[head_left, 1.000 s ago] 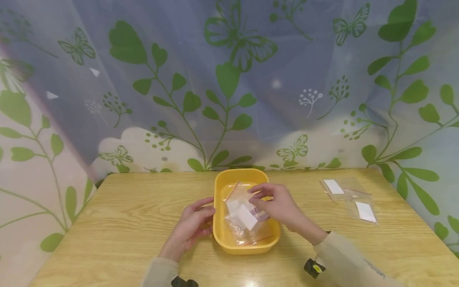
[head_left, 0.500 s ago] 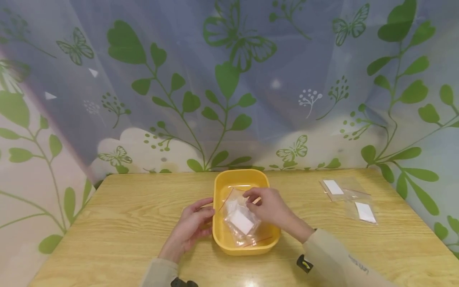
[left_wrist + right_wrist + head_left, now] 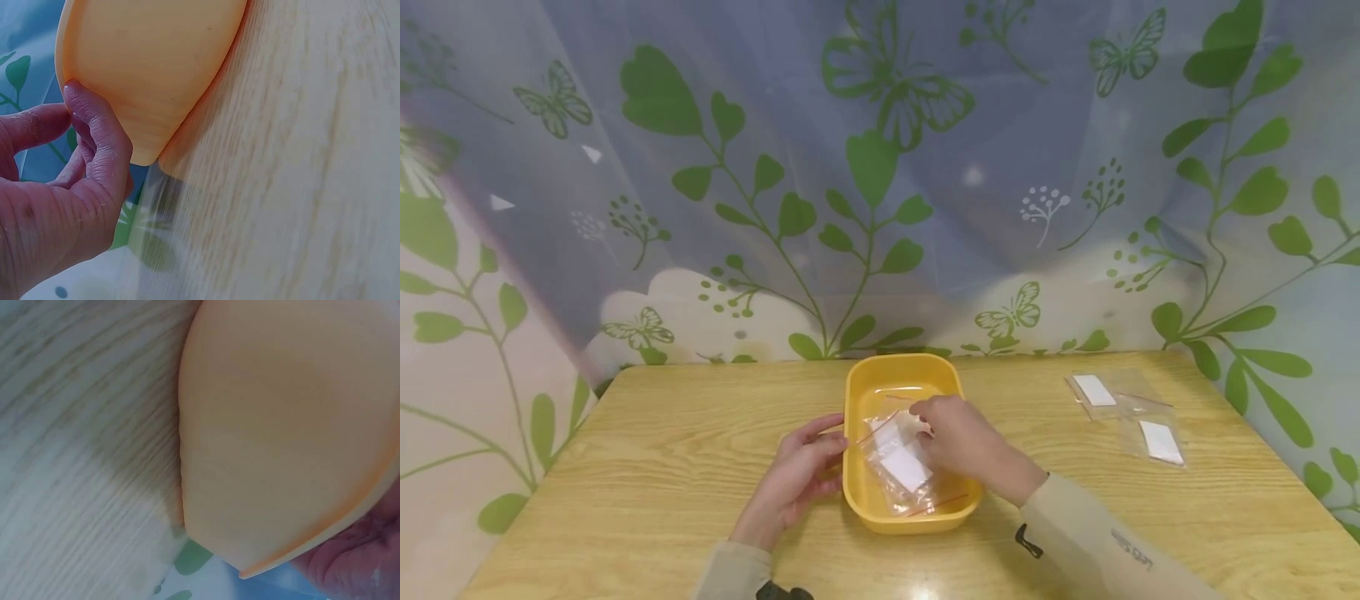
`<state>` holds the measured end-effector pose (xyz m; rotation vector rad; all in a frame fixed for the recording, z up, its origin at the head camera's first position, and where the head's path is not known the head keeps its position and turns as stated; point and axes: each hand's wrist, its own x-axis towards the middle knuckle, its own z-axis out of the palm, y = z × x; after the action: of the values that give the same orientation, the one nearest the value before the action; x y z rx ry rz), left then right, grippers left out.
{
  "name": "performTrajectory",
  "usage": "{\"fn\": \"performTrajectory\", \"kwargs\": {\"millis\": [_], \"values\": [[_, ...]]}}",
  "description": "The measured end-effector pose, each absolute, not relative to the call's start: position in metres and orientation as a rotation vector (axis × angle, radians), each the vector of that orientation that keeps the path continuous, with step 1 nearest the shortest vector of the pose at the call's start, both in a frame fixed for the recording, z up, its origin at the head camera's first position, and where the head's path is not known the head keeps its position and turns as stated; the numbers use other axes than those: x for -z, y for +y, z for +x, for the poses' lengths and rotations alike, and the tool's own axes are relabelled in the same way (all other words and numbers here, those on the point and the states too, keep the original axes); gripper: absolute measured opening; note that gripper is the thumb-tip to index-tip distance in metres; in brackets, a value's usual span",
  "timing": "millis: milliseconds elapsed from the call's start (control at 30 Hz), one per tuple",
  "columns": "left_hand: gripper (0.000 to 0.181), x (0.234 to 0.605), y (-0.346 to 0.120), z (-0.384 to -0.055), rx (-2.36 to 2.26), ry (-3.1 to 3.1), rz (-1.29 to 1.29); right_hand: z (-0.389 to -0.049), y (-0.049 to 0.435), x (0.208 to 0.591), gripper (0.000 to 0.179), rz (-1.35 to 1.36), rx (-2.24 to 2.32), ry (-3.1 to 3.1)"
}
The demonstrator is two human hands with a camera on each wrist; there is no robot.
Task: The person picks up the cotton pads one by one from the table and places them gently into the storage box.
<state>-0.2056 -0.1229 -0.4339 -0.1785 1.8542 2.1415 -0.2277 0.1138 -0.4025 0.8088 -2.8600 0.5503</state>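
A yellow plastic basin (image 3: 859, 500) stands on the wooden table, with several clear zip-lock bags (image 3: 904, 468) in a loose pile inside. Red seal strips and white labels show on the bags. My left hand (image 3: 801, 471) rests beside the basin, its fingertips against the outer wall near the rim, as the left wrist view confirms. My right hand (image 3: 962, 442) reaches over the right rim among the bags, fingers bent downward. Its fingertips are partly hidden, so whether they pinch a bag cannot be told. The right wrist view mostly shows the basin's outer wall (image 3: 281, 425).
Two more clear zip-lock bags lie on the right of the table, one with a white label (image 3: 1093, 390) farther back and one with a white label (image 3: 1161, 442) nearer. A patterned curtain (image 3: 760, 167) hangs behind the table's (image 3: 700, 417) far edge.
My right hand has moved lower and slightly left into the basin. The bags in it have shifted, and the white label has slid a little left and down. The left hand stays put.
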Motion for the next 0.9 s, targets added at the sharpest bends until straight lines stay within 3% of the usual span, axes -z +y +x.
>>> {"fn": "performTrajectory", "kwargs": {"millis": [533,900], "values": [[0.05,0.434,-0.124,-0.206,-2.144,1.857,-0.182,-0.205,0.155,0.391,0.028,0.876,-0.686,-2.524],[0.049,0.434,-0.123,-0.205,-2.145,1.858,-0.185,-0.202,0.215,0.382,0.031,0.683,-0.584,-2.423]]}}
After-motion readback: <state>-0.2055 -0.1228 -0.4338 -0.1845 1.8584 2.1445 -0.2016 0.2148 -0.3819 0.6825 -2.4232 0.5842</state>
